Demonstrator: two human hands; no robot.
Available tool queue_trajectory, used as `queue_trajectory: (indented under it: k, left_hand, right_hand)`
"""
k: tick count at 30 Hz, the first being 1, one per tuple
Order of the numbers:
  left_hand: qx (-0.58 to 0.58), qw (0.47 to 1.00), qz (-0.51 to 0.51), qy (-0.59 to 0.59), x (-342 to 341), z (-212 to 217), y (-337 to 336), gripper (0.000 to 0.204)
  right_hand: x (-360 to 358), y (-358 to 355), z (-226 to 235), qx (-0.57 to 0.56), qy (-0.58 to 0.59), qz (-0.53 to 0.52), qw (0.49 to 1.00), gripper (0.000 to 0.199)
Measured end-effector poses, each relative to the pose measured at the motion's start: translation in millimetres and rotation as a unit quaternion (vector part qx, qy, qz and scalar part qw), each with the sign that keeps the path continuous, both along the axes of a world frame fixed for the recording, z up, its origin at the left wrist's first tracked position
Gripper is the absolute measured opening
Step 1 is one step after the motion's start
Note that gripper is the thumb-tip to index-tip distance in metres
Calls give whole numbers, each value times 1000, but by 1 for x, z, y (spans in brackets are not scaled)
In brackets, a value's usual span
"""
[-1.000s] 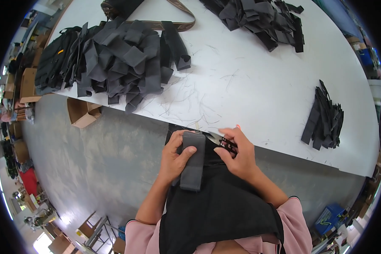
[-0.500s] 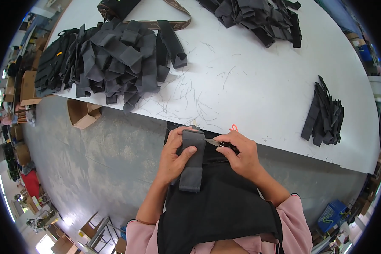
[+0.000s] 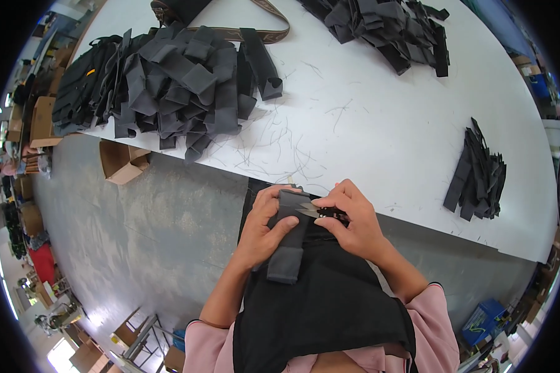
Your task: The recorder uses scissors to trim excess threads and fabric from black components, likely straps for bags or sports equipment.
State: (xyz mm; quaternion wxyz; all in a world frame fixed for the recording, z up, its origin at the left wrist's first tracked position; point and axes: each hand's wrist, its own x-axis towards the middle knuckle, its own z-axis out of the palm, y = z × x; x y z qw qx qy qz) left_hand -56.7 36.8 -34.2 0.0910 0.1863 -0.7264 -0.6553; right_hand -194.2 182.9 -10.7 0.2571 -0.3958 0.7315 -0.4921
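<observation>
the left hand [image 3: 262,229] is closed around a dark fabric strap [image 3: 287,244], thumb on top and fingers curled under its upper part, holding it over the lap. the strap runs from the fingertips down past the wrist, its lower end hanging free on the black apron [image 3: 317,304] just below the hand. the right hand [image 3: 353,219], touching the strap's top edge from the other side, is clenched on small snips [image 3: 317,212], whose pale blades point left toward the left thumb and lie against the strap's upper end.

just beyond both hands is the near edge of the white table [image 3: 379,124], scattered with thin loose threads [image 3: 280,146] right above the knuckles. well to the right of the right hand, near the table edge, sits a small stack of dark strips [image 3: 477,174]. far up and left of the left hand lies a big heap of grey and black straps [image 3: 174,84]; a brown webbing band [image 3: 255,31] curves past its top. another dark heap [image 3: 386,28] lies at the far side, straight up from the right hand. left of the left hand, on the grey floor under the table edge, stands an open cardboard box [image 3: 121,163].
</observation>
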Motion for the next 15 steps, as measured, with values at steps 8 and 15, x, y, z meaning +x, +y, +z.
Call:
queue_trajectory:
  k: [8,15]
  left_hand:
    - [-20,1000,-19,-1,-1,1,-3,23]
    - [-29,999,1,24,-9,3,-2,23]
  right_hand:
    - [1,-5,-5,-2,57,11,998,27]
    - [5,-5,-10,-29,70,-30,997,24]
